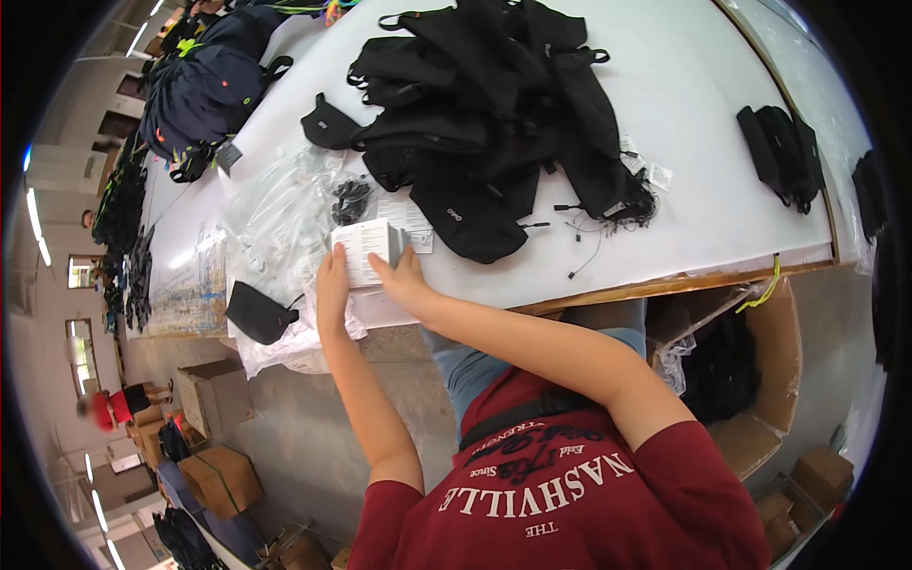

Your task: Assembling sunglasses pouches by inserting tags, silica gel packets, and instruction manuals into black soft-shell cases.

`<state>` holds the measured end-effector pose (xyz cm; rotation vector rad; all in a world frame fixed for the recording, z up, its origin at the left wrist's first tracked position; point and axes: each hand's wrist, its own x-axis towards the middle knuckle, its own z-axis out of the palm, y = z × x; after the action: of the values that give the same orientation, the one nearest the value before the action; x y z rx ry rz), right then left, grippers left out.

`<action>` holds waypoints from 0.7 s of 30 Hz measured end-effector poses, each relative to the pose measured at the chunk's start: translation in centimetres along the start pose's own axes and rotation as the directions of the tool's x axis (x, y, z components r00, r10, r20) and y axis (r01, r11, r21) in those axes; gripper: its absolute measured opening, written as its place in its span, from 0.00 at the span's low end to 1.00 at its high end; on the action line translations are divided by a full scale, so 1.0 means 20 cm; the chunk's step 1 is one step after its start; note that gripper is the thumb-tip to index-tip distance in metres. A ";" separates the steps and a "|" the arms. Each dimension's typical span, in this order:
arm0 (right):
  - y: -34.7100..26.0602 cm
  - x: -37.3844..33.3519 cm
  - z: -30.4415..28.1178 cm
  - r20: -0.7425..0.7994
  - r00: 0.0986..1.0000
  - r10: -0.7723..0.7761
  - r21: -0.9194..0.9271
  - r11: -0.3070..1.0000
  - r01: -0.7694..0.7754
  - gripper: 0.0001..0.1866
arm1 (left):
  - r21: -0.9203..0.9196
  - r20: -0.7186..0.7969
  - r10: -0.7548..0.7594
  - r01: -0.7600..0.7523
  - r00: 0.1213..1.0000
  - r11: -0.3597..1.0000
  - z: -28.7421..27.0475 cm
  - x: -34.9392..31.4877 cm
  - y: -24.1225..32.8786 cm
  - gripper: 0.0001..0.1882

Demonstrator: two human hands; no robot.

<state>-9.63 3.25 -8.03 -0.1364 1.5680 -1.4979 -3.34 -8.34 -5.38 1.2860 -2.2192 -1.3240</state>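
Observation:
A thick stack of white printed cards (364,249) stands at the near edge of the white table. My left hand (332,288) grips its left side, and my right hand (404,282) closes on its right side with the thumb across the front. Just behind the stack lies a small bundle of black cords (351,199). Clear plastic bags (275,211) spread out to the left. A small black pouch (259,313) rests on the plastic near my left hand. Beyond and to the right is a large heap of black fabric pouches (475,114).
Dark backpacks (204,90) are piled at the table's far left. More black pouches (784,157) lie at the right end. A tangle of black strings with tags (632,201) sits beside the heap. Under the table on the right stands an open cardboard box (774,366).

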 end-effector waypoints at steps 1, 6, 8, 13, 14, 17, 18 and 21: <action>-0.01 0.01 0.02 -0.028 0.999 -0.037 -0.149 0.988 0.032 0.57 | -0.047 -0.001 -0.016 0.016 1.000 0.999 -0.02 -0.01 0.00 0.26; -0.06 -0.04 0.04 -0.014 1.000 0.008 -0.382 0.924 -0.012 0.55 | -0.090 -0.005 -0.072 0.072 0.997 0.993 -0.05 0.01 -0.02 0.25; -0.06 -0.03 -0.01 0.001 1.000 -0.005 -0.416 0.909 0.005 0.54 | -0.082 0.027 -0.078 0.080 0.997 0.993 -0.07 0.03 -0.02 0.25; 0.02 -0.05 -0.29 0.368 0.916 -0.161 -0.164 0.958 0.234 0.28 | -0.138 0.074 -0.109 0.118 0.991 0.983 -0.08 0.04 -0.04 0.27; -0.14 -0.22 -0.39 0.431 0.890 -0.151 -0.132 0.965 0.228 0.22 | -0.145 0.055 -0.122 0.129 0.991 0.981 -0.09 0.03 -0.06 0.27; -0.36 -0.52 -0.66 0.319 0.813 -0.488 0.171 0.873 0.457 0.12 | -0.163 0.030 -0.108 0.112 0.994 0.980 -0.07 0.04 -0.07 0.26; -0.45 -0.63 -0.73 0.205 0.785 -0.585 0.210 0.809 0.548 0.11 | -0.178 0.013 -0.100 0.101 0.995 0.979 -0.07 0.03 -0.09 0.26; -0.59 -0.84 -0.95 -0.094 0.557 -0.825 0.159 0.540 0.827 0.10 | -0.166 -0.031 -0.123 0.116 0.992 0.979 -0.08 0.02 -0.11 0.26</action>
<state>-18.67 24.81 7.16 -0.8856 1.3972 -2.3729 -1.38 -9.91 -6.43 1.3903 -1.9868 -1.4743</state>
